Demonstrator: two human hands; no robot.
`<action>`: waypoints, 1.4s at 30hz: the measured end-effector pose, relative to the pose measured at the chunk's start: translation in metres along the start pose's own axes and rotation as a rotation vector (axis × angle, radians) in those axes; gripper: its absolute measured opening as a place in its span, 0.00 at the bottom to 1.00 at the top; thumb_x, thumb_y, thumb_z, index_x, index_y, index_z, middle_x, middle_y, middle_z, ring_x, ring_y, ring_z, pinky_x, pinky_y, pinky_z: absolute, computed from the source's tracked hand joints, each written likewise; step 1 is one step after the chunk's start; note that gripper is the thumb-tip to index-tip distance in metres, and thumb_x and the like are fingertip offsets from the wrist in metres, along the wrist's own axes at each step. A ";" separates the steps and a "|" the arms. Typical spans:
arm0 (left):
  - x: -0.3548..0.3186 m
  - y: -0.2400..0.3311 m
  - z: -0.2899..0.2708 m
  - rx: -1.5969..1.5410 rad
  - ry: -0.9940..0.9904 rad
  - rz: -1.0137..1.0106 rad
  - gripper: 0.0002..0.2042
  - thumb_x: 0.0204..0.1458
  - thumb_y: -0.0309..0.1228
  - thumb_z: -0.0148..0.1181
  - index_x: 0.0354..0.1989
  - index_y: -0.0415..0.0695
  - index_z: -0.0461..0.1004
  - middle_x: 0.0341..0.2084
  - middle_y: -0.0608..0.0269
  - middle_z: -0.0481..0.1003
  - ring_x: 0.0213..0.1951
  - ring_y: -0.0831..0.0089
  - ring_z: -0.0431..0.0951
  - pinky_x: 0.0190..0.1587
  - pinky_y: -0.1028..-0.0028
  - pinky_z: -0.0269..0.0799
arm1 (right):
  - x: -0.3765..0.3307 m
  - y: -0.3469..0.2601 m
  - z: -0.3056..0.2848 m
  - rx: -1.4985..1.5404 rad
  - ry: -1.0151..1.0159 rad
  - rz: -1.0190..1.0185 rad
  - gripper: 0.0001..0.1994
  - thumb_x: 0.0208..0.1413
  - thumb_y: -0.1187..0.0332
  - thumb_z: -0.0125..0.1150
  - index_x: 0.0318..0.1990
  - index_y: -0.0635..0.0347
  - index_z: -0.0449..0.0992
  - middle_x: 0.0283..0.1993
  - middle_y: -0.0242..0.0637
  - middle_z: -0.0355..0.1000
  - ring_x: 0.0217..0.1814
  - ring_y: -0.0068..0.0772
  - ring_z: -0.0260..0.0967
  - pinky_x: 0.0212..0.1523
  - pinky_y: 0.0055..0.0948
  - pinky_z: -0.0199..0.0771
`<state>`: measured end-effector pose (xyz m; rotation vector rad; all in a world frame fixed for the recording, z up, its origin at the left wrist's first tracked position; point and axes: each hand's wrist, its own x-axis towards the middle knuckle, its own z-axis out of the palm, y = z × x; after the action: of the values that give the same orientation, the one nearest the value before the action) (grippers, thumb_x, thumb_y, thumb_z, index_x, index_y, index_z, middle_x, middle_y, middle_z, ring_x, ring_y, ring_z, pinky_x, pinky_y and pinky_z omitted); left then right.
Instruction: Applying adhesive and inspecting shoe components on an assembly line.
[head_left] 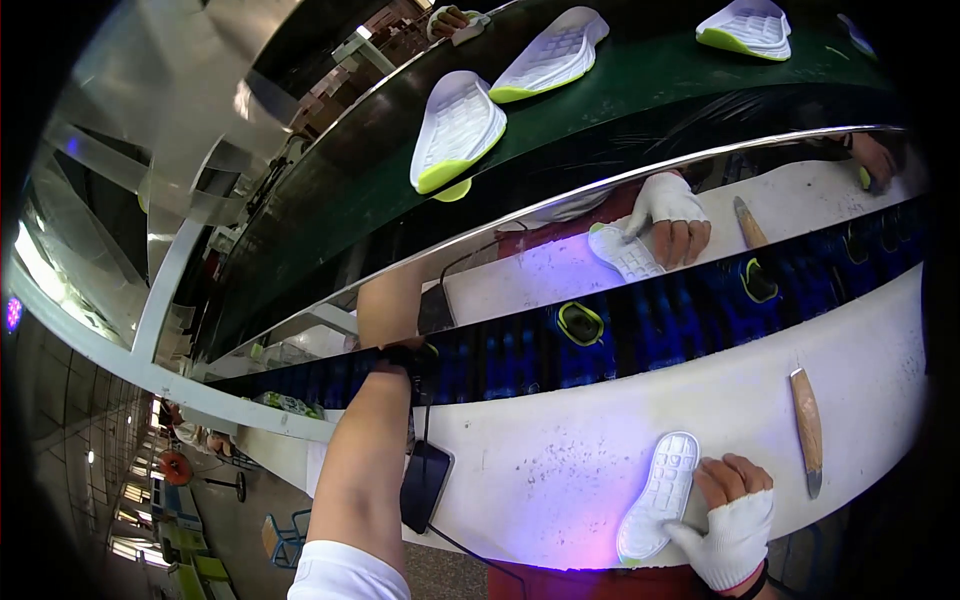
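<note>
A long, bumpy white sole [656,500] is touched by the knit-gloved right hand [735,515]; whether it is gripped can't be told; the left hand and its grip are hidden.

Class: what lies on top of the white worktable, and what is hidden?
The white worktable bears a dark flat device, a wooden-handled tool, and a white sole touched by the gloved right hand. The surface beneath them cannot be seen.
</note>
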<state>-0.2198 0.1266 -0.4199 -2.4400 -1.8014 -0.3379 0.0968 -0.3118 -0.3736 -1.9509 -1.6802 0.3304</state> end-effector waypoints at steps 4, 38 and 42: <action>0.012 -0.029 0.025 -0.169 0.021 0.061 0.23 0.55 0.38 0.73 0.56 0.42 0.78 0.48 0.51 0.82 0.52 0.57 0.81 0.57 0.60 0.75 | 0.003 0.027 -0.001 0.110 0.092 -0.150 0.24 0.51 0.72 0.73 0.57 0.58 0.79 0.60 0.41 0.78 0.65 0.51 0.73 0.65 0.51 0.68; -0.348 0.185 -0.120 -0.205 0.124 0.878 0.23 0.58 0.29 0.59 0.64 0.49 0.74 0.65 0.64 0.75 0.69 0.65 0.71 0.71 0.55 0.58 | -0.082 -0.028 -0.072 0.540 0.175 -0.159 0.10 0.56 0.69 0.75 0.41 0.64 0.84 0.43 0.45 0.85 0.47 0.41 0.86 0.46 0.32 0.84; -0.330 0.189 -0.161 -0.794 0.086 0.529 0.23 0.56 0.27 0.69 0.61 0.38 0.75 0.55 0.53 0.80 0.62 0.55 0.78 0.69 0.55 0.66 | -0.095 -0.023 -0.051 0.808 0.089 0.041 0.11 0.62 0.70 0.73 0.47 0.69 0.84 0.42 0.43 0.86 0.42 0.27 0.84 0.47 0.26 0.82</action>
<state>-0.1524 -0.2708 -0.3282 -3.1840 -1.0078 -1.2611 0.0856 -0.4142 -0.3345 -1.3610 -1.1761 0.7828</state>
